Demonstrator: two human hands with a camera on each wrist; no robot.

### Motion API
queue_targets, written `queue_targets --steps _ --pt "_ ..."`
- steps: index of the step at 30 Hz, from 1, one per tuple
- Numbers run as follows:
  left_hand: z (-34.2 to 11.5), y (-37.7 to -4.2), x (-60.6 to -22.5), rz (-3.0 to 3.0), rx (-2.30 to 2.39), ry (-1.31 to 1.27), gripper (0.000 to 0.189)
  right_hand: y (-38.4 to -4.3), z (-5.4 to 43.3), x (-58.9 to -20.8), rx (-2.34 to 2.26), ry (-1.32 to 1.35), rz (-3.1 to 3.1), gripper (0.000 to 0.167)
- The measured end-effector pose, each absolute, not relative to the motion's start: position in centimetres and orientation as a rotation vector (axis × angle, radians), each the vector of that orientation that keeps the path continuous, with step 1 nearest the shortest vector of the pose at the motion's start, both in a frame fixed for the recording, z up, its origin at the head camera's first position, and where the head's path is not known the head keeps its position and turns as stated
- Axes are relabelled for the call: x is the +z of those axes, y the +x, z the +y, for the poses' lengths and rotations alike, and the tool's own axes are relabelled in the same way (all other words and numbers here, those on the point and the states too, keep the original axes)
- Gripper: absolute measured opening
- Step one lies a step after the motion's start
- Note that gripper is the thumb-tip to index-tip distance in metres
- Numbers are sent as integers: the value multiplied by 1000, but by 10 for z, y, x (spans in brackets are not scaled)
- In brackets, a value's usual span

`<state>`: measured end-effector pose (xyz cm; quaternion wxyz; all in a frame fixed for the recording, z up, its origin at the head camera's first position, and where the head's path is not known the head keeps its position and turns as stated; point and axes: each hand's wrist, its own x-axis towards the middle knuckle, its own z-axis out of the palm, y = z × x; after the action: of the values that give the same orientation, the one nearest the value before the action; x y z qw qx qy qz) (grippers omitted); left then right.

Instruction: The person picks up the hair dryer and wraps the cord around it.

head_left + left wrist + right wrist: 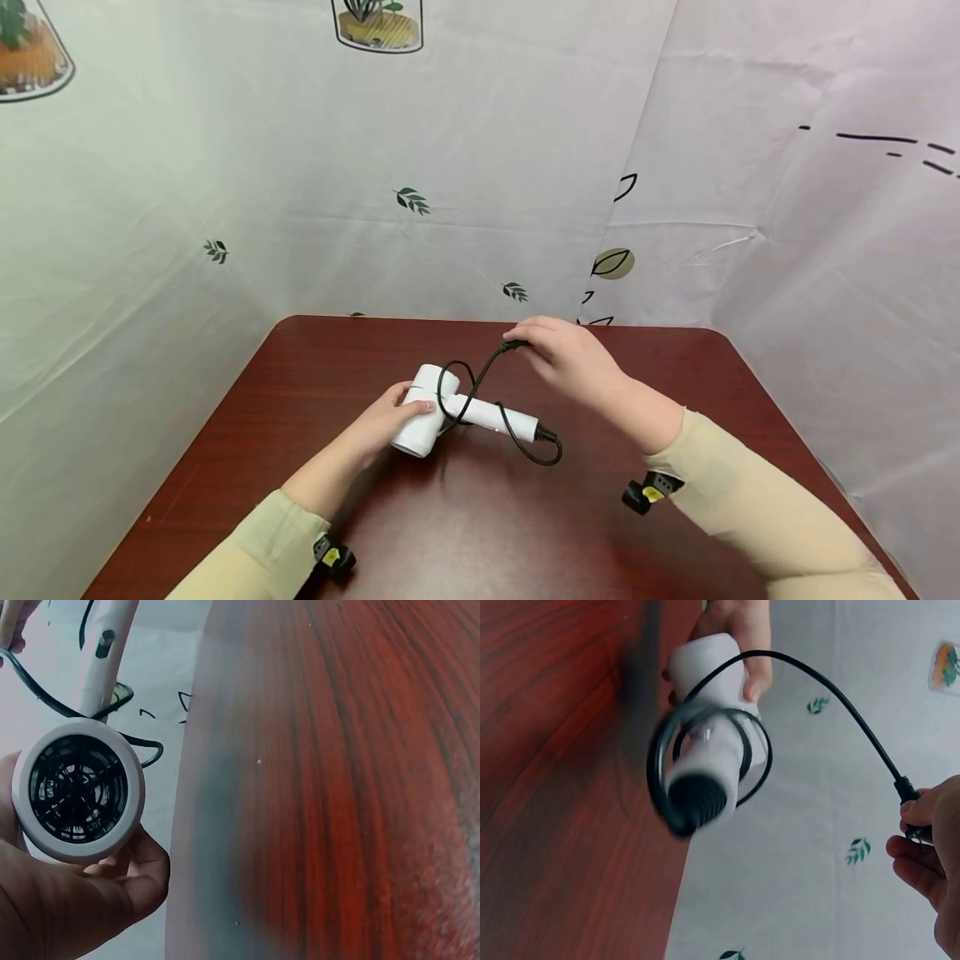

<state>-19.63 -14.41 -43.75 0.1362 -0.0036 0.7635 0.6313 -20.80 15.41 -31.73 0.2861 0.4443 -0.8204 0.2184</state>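
A white hair dryer (pixel 422 425) is gripped around its barrel by my left hand (pixel 384 421), thumb across the near side. Its handle (pixel 491 414) points to the right. In the left wrist view the round black grille (pixel 79 789) at one end of the barrel faces the camera. My right hand (pixel 573 358) pinches the plug end (pixel 907 792) of the black cord (pixel 487 367), raised up and to the right of the dryer. From there the cord arcs down and loops loosely around the handle, joining it at the ribbed black sleeve (pixel 545 433).
The dark red wooden table (pixel 480 533) lies beneath both hands. White fabric with leaf prints (pixel 411 200) hangs behind the far edge and along both sides. A small black camera is strapped to each wrist.
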Motion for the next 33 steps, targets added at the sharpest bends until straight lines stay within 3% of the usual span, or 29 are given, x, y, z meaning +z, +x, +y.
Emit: queue_targets --steps 18,33 --pt "-146 -193 -437 2230 1749 91 59 -231 166 -321 692 852 -2378 26" --pt "-146 -186 -431 2391 1526 189 76 -233 169 -316 711 667 -2456 25"
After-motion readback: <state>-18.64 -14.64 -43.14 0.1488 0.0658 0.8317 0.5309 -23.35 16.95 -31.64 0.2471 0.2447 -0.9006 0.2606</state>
